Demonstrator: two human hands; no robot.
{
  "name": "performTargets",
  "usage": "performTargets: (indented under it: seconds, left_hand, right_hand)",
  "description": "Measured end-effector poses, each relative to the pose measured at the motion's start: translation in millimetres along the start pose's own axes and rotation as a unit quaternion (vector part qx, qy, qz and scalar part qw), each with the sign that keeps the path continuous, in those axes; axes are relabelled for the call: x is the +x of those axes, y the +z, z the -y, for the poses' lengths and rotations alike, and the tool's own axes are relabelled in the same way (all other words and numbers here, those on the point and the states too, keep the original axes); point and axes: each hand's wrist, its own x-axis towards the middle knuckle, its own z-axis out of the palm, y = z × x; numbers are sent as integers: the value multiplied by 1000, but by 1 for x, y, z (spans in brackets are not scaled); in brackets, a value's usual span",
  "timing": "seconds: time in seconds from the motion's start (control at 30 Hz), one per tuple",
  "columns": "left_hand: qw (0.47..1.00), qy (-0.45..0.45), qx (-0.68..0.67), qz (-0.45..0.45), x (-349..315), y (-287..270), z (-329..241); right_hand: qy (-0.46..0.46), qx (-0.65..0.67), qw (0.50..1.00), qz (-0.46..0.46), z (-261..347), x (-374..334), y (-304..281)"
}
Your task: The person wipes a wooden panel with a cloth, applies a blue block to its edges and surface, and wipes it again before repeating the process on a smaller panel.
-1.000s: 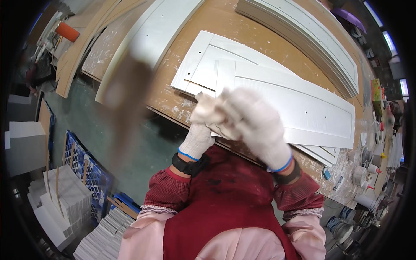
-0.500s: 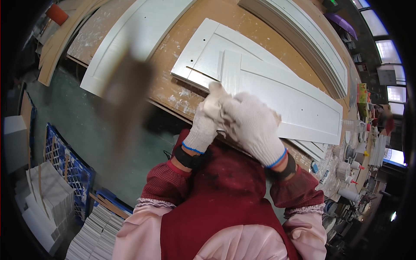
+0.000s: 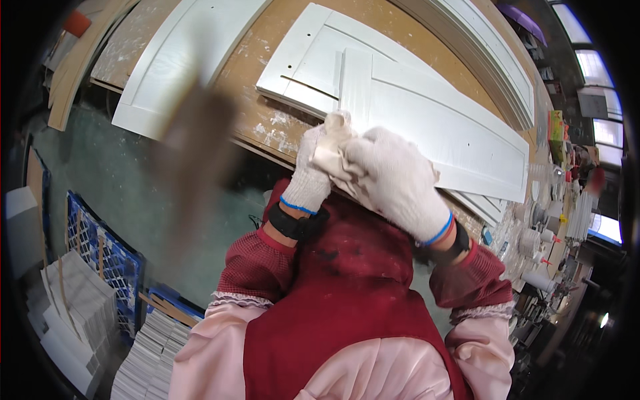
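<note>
Both my hands wear white knit gloves with blue cuffs and meet at the near edge of the workbench. A crumpled cream cloth (image 3: 331, 152) is bunched between them. My left hand (image 3: 311, 175) is closed on its left side, while my right hand (image 3: 397, 177) grips it from the right with fingers curled. Just beyond my hands lies a white framed panel (image 3: 433, 123), resting askew on another white panel (image 3: 297, 63) with small holes and a dark slot. My fingertips are largely hidden by the cloth and gloves.
The brown workbench (image 3: 270, 127) carries another white panel (image 3: 177, 60) at left and a stack of long white panels (image 3: 497, 60) at far right. Blue pallets (image 3: 110, 257) and stacked white boards (image 3: 150, 357) stand on the floor at lower left. A blurred brown object (image 3: 200, 133) hangs close to the camera.
My right hand has shifted slightly right and down, with the cloth showing more between the hands. The panels appear higher in the view as my head has moved.
</note>
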Motion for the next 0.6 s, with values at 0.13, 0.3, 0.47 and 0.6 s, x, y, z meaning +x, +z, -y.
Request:
performTargets:
  seconds: [0.13, 0.3, 0.47, 0.6]
  left_hand:
    - [927, -181, -322, -59, -5, -3, -1]
    - [957, 92, 266, -70, 1, -3, 12]
    - [908, -197, -356, -99, 0, -7, -22]
    - [866, -269, -409, -99, -1, -17, -46]
  right_hand:
    - [-19, -30, 994, -100, -33, 32, 9]
    - [-37, -30, 999, -8, -11, -3, 14]
    - [14, -48, 998, -44, -44, 50, 6]
    - [147, -18, 989, -28, -51, 102, -24]
